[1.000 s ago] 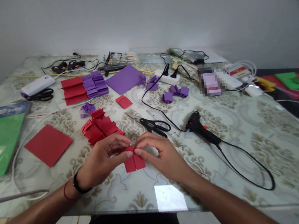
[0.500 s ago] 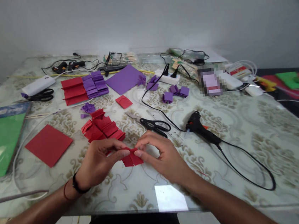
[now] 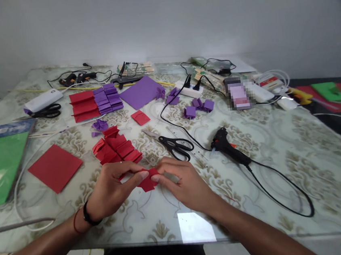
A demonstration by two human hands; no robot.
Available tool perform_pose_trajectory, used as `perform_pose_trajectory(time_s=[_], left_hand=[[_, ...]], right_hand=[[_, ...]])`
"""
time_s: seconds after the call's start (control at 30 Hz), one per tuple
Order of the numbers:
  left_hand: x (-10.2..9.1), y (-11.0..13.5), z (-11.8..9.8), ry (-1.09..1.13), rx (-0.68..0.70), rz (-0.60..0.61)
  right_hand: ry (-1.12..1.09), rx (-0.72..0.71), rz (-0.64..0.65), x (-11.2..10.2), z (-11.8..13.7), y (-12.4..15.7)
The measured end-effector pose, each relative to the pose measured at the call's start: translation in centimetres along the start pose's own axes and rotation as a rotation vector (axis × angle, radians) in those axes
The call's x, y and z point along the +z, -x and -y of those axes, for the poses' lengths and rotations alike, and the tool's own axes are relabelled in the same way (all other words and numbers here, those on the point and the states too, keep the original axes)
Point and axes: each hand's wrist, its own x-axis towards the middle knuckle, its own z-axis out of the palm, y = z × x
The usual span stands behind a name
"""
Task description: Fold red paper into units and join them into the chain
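Note:
Between both hands, just above the near middle of the table, is a small folded piece of red paper. My left hand pinches its left side between thumb and fingers. On its right side my right hand grips it the same way, thumb in front. The fingers cover part of the folds. Right behind my left hand lies a cluster of folded red paper pieces. Black-handled scissors rest partly opened beyond my right hand. A flat red paper square lies to the left.
A black glue gun with a looping cord lies at right. Farther back are folded purple pieces, a purple sheet, a power strip and a phone. A pack of green paper occupies the left edge.
The red paper's right part has been turned between my fingers, so less of its front shows. My right hand has shifted slightly and its fingers have closed in nearer the left.

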Motion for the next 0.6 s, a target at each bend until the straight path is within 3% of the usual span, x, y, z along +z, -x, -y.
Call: perform_pose_trajectory(time_s=[0.27,0.47,0.6], left_hand=[[-0.05,0.02,-0.05,-0.011,0.108,-0.027],[0.02,-0.01,-0.09,0.054,-0.009,0.017],[0.25,0.10,0.47,0.135,-0.027,-0.065]], right_hand=[[-0.047,-0.040,-0.062,0.05,-0.14,0.01],[-0.077,-0.122,-0.190,-0.27,-0.32,0.26],[-0.084,-0.181,-0.187,-0.69,-0.20,0.29]])
